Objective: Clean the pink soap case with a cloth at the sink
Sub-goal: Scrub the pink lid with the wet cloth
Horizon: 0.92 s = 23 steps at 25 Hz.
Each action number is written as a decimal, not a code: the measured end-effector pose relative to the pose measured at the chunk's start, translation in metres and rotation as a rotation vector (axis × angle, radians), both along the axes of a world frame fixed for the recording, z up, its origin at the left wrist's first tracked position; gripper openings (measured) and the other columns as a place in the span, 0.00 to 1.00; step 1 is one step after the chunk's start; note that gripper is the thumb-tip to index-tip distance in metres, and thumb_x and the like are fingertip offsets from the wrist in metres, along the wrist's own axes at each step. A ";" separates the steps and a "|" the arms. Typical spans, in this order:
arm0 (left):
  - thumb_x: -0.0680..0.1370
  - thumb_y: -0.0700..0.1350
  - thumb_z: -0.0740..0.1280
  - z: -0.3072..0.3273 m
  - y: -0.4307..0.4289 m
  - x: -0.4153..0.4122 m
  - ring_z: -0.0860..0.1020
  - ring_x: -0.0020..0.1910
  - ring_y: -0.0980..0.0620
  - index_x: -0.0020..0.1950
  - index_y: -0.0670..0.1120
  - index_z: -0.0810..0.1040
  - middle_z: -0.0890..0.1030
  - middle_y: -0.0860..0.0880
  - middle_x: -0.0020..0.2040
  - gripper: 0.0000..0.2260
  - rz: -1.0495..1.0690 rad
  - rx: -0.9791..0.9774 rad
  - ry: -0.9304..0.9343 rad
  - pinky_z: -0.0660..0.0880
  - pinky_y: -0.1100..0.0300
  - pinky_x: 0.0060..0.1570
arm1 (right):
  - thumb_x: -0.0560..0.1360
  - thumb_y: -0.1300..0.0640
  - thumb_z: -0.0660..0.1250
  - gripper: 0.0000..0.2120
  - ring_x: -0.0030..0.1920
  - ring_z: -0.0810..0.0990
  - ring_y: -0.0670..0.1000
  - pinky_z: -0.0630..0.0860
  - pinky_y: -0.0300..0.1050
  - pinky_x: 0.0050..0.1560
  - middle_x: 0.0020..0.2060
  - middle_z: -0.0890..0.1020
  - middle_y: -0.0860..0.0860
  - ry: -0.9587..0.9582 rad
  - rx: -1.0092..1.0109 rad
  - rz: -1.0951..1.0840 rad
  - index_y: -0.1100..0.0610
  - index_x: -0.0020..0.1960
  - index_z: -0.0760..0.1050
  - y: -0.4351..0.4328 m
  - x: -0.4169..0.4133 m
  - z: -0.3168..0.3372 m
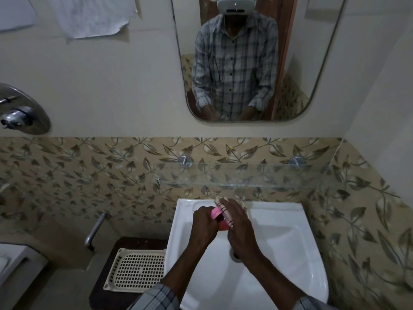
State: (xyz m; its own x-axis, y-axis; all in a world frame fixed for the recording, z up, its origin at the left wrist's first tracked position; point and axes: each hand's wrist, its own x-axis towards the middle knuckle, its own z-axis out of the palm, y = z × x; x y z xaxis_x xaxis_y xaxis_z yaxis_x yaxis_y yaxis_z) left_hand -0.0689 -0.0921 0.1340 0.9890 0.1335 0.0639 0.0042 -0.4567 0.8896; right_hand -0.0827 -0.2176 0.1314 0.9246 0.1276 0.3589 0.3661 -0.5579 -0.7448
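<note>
2 hands (204, 222) (240, 228), 1 pink soap case (215, 213), 1 cloth (226, 214), 1 sink (290, 222).

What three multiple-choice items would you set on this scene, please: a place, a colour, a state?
1. Where is the perforated tray? A left of the sink; B inside the sink; C right of the sink.
2. What colour is the soap case? A blue; B pink; C green.
3. What is the right hand doing? A hanging idle; B resting on the sink's rim; C holding the cloth against the case.
Key: 1A, it lies beyond the sink's left rim; 2B, pink shows beside the left hand; 3C, the cloth sits between it and the case.
</note>
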 end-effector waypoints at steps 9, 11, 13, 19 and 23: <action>0.78 0.36 0.68 -0.009 0.002 -0.007 0.84 0.37 0.50 0.38 0.45 0.84 0.84 0.53 0.33 0.10 0.048 -0.081 -0.033 0.83 0.52 0.39 | 0.69 0.78 0.58 0.33 0.72 0.67 0.49 0.59 0.45 0.76 0.68 0.74 0.51 -0.163 -0.078 0.057 0.58 0.71 0.72 0.004 0.004 -0.012; 0.78 0.39 0.69 -0.006 -0.001 -0.009 0.84 0.39 0.57 0.40 0.59 0.84 0.85 0.60 0.35 0.15 0.036 -0.126 -0.059 0.81 0.63 0.39 | 0.71 0.78 0.59 0.30 0.67 0.72 0.49 0.69 0.51 0.70 0.64 0.77 0.50 -0.032 0.075 -0.033 0.57 0.68 0.74 -0.006 0.018 -0.011; 0.78 0.40 0.69 -0.010 -0.002 -0.012 0.85 0.42 0.60 0.45 0.64 0.84 0.86 0.61 0.40 0.16 0.063 -0.225 -0.106 0.79 0.68 0.42 | 0.74 0.75 0.60 0.25 0.63 0.77 0.48 0.75 0.49 0.64 0.60 0.80 0.49 0.127 0.181 -0.076 0.54 0.65 0.75 -0.010 0.030 -0.006; 0.72 0.50 0.76 -0.006 0.000 -0.003 0.85 0.44 0.53 0.51 0.54 0.84 0.87 0.51 0.45 0.08 0.007 -0.225 0.129 0.79 0.68 0.42 | 0.68 0.72 0.64 0.23 0.54 0.80 0.49 0.76 0.33 0.48 0.52 0.81 0.47 0.152 0.102 -0.063 0.49 0.57 0.77 -0.016 0.047 -0.005; 0.76 0.46 0.71 0.014 0.001 0.024 0.83 0.44 0.49 0.50 0.41 0.84 0.86 0.43 0.47 0.10 -0.106 0.242 0.244 0.73 0.65 0.38 | 0.73 0.66 0.67 0.19 0.58 0.76 0.53 0.76 0.47 0.56 0.57 0.78 0.53 -0.140 -0.180 0.087 0.55 0.63 0.77 -0.006 0.043 0.000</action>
State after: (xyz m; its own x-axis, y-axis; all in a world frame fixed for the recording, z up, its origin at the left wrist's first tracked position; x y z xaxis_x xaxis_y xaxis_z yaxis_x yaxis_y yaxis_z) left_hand -0.0450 -0.0910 0.1478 0.9865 0.0391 -0.1590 0.1446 -0.6636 0.7340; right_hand -0.0392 -0.2241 0.1311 0.8504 0.2780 0.4468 0.5109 -0.6394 -0.5746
